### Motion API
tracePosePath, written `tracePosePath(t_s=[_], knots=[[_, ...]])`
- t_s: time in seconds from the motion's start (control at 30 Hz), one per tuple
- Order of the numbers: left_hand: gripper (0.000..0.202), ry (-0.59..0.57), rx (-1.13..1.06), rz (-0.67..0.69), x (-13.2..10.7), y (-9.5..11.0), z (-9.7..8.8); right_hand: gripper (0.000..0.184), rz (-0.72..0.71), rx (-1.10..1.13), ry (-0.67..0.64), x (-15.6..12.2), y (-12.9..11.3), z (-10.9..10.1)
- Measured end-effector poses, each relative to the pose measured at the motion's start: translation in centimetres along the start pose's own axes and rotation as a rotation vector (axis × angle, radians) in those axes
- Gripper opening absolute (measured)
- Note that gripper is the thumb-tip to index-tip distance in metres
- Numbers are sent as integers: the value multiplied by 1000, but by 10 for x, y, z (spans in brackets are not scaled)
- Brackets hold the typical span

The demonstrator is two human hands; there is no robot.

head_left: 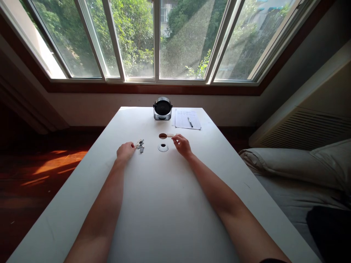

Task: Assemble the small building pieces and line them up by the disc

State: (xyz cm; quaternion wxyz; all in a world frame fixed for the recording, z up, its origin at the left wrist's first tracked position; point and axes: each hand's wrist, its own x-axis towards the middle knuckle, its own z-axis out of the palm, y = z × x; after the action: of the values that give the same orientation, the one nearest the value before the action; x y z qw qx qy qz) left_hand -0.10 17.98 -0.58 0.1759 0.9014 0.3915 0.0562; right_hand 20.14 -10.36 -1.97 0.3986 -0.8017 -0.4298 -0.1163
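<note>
My left hand [125, 152] rests on the white table [164, 204] with its fingers curled, touching a small pile of grey and black pieces [140, 145]. My right hand [182, 145] reaches toward a thin tan strip [172, 135] that lies beside a small brown oval piece [162, 136]; its fingertips touch or pinch the strip's end. Between my two hands sits a small round white dish with a dark centre [163, 147].
A small round black and silver device [162, 108] stands at the table's far edge. Beside it lies a sheet of paper [187, 119] with a pen [190, 122] on it. A wide window fills the back wall. A bed with pillows [304, 168] is on the right.
</note>
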Motion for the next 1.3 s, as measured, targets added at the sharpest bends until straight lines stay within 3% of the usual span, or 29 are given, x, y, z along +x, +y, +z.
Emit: tracePosePath(t_s=[0.13,0.27,0.3,0.43,0.57,0.73,1.0,1.13,1.2,1.3], knots=[[15,164,-68,32,-5,12,0,26,30,38,-24,0,-11,1],[16,322,-277,204,-19,45,8,24,-1,132,-56,-4,-31,9],[15,326,-351,239,-24,55,12,24,-10,154,-64,-6,-36,11],[15,141,-676,320,-45,90,33,22,-20,159,-102,-11,-46,17],[14,71,-751,350,-67,110,52,23,-21,179,-39,-11,-41,20],[10,77,-638,428,-84,117,58,25,-6,199,-16,-11,-35,22],[6,108,-644,429,-82,114,57,32,51,245,-156,-13,-33,24],[6,123,-548,413,-79,114,60,30,78,225,-132,-11,-28,23],[8,95,-512,439,-77,112,58,28,91,211,-123,-11,-25,21],[11,-55,-471,569,-72,104,47,26,101,189,-111,-10,-20,20]])
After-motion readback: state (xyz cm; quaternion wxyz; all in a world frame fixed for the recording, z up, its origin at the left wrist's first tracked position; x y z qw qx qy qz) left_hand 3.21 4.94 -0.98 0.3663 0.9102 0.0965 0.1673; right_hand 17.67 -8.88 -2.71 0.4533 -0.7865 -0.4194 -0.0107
